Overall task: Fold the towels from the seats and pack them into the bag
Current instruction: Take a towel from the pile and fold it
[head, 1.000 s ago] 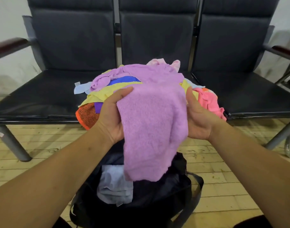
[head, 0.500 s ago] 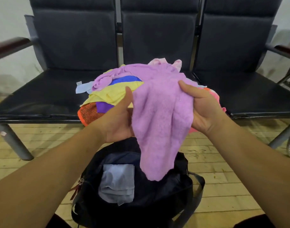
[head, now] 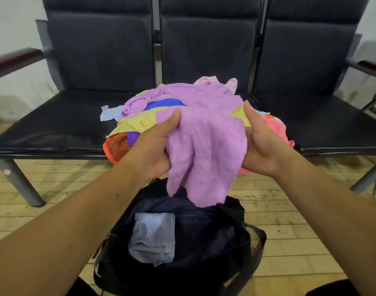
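Note:
A lilac towel (head: 206, 152) hangs between my two hands above the open dark bag (head: 204, 242). My left hand (head: 153, 150) grips its left edge, thumb on top. My right hand (head: 261, 146) holds the right edge, fingers hidden behind the cloth. Behind it, on the middle seat (head: 80, 124), lies a heap of towels: another lilac one (head: 195, 95), yellow (head: 138, 124), blue (head: 163, 103), orange (head: 116, 146), pink (head: 272, 127) and pale blue (head: 110, 114). A folded grey-blue towel (head: 153, 238) lies inside the bag.
A row of three black seats with dark armrests (head: 14, 58) stands against a white wall. Grey metal legs (head: 18, 182) meet the yellow wooden floor (head: 289, 231). The bag sits on the floor in front of the middle seat, its strap (head: 255, 253) at the right.
My hands have spread the lilac towel wider again after drawing it narrow. Its lower tip has risen higher above the bag. The view has shifted slightly.

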`<action>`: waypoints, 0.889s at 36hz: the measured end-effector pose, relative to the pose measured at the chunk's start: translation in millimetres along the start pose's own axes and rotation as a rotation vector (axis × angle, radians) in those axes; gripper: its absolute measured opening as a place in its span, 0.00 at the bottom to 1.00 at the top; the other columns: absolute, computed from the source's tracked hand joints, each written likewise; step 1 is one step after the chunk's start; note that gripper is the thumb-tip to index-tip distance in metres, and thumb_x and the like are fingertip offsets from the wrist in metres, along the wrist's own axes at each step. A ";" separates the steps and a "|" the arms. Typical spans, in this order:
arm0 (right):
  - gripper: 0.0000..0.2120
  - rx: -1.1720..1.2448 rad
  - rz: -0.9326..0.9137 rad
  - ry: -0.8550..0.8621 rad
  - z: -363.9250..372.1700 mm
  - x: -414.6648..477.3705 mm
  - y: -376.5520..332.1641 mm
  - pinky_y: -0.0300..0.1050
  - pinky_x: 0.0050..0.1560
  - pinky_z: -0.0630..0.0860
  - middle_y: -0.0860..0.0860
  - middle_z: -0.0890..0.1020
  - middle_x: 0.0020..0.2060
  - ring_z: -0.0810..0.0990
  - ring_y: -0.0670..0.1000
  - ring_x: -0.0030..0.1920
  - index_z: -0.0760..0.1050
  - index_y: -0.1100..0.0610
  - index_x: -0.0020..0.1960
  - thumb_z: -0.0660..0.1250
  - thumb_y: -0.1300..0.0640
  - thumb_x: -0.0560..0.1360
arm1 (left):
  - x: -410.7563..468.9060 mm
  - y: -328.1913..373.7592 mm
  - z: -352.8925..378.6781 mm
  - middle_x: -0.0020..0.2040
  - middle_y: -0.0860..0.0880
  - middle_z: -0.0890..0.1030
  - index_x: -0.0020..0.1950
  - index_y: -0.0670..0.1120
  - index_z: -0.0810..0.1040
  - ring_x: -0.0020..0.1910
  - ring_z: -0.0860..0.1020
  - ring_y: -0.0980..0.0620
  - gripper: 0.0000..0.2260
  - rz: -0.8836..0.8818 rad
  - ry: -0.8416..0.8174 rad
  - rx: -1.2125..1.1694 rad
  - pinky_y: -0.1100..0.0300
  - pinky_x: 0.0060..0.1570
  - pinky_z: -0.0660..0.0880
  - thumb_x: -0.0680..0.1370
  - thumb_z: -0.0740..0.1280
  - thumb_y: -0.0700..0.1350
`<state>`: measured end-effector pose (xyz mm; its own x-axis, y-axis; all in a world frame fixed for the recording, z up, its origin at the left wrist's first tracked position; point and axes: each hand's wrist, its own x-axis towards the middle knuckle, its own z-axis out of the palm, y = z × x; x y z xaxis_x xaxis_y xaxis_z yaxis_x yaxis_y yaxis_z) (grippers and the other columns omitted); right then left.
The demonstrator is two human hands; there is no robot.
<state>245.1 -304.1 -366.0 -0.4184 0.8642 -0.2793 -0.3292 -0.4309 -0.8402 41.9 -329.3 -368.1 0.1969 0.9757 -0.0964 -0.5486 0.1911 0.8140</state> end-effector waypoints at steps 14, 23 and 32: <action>0.20 -0.071 -0.145 0.145 -10.4 13.7 7.6 0.51 0.51 0.83 0.58 0.85 0.55 0.85 0.56 0.54 0.76 0.64 0.66 0.69 0.58 0.77 | 13.3 12.1 -33.3 0.54 0.45 0.85 0.58 0.42 0.81 0.51 0.85 0.48 0.11 -0.054 0.003 0.425 0.55 0.47 0.82 0.79 0.65 0.46; 0.08 -0.348 -0.287 0.234 -14.0 15.2 5.5 0.47 0.51 0.84 0.58 0.86 0.51 0.86 0.55 0.50 0.81 0.64 0.53 0.70 0.67 0.75 | 17.1 17.2 -48.2 0.51 0.51 0.86 0.52 0.48 0.85 0.54 0.84 0.48 0.07 0.083 0.129 0.711 0.44 0.60 0.78 0.75 0.73 0.46; 0.25 -0.423 -0.496 0.339 -2.8 13.4 7.9 0.64 0.62 0.77 0.65 0.84 0.53 0.83 0.64 0.55 0.79 0.71 0.55 0.78 0.51 0.69 | 10.3 15.6 -36.0 0.51 0.56 0.86 0.51 0.51 0.85 0.57 0.82 0.51 0.08 0.222 0.210 0.626 0.48 0.63 0.76 0.76 0.70 0.52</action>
<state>239.3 -295.2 -377.6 0.0022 0.9940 0.1097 -0.0289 0.1097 -0.9935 6.1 -312.4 -377.0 -0.0617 0.9967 0.0528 0.0270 -0.0512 0.9983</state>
